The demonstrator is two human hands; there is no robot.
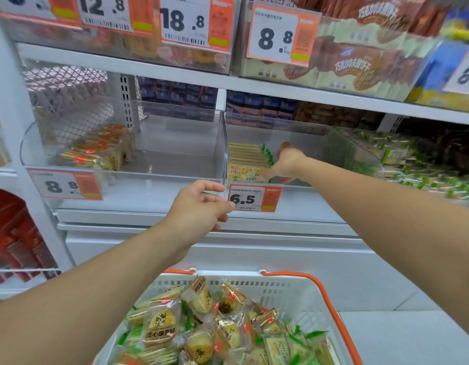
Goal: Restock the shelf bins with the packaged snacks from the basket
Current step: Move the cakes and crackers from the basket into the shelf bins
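A white basket [278,288] with orange handles sits low in front of me, holding several yellow pastry packets [162,325] and green cracker packets [278,349]. My right hand [287,163] reaches into the clear middle shelf bin [320,133]. Its fingertips pinch the front green-and-yellow cracker packet [250,175] of a short row lying at the bin's left side. My left hand [201,206] hovers in front of the shelf edge beside the 6.5 price tag [254,198], fingers loosely curled and holding nothing.
The clear bin [175,143] to the left holds a few yellow pastry packets [96,154] along its left side. A bin of green packets [417,164] lies to the right. Full bins and price tags line the upper shelf [149,68]. Red boxes [14,233] stand at lower left.
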